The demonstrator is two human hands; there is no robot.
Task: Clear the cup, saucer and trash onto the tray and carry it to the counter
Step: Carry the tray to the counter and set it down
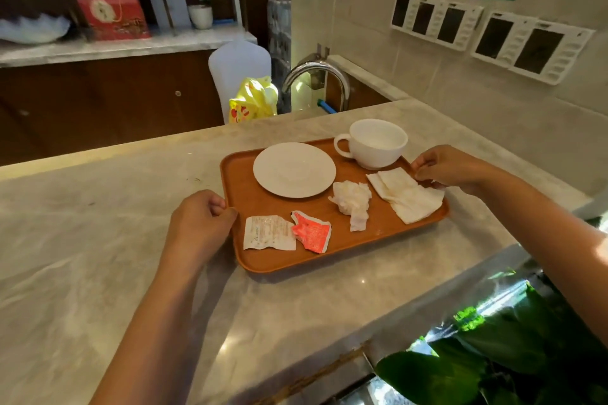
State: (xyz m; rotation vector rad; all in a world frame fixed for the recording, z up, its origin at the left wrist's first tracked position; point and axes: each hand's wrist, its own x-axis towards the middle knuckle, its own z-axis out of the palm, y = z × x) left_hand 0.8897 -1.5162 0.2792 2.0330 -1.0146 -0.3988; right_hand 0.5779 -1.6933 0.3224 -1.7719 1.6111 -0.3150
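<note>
Green leaves (513,348) fill the near right corner, below the edge of the pale marbled counter (98,240). Two bare forearms reach over that counter to one orange-brown tray (368,233), a rounded rectangle with a low raised rim, resting flat on the stone.

The left hand (200,223) is curled at the tray's left rim, fingers folded inward and thumb pressed against the edge. The right hand (447,169) grips the right rim at the far corner, fingertips pinched over the edge and touching the corner of the folded napkin.

The tray carries six items:
- One white cup (375,143), wide, with its handle pointing left, upright in the far right corner; its interior appears empty.
- One white saucer (294,169), round and bare, left of the cup and apart from it.
- One folded napkin (406,196), off-white and flat, along the right side just near the cup.
- One crumpled tissue (352,202), white, between the saucer and the folded napkin.
- One red wrapper (311,232), torn and creased, at the near side.
- One white wrapper (266,233), flattened, with small print, touching the red one on its left.

Beyond the counter stand a curved chrome faucet (316,76), a yellow bag (253,100), and a translucent jug (240,66). A red box (112,13) sits on the far shelf.
</note>
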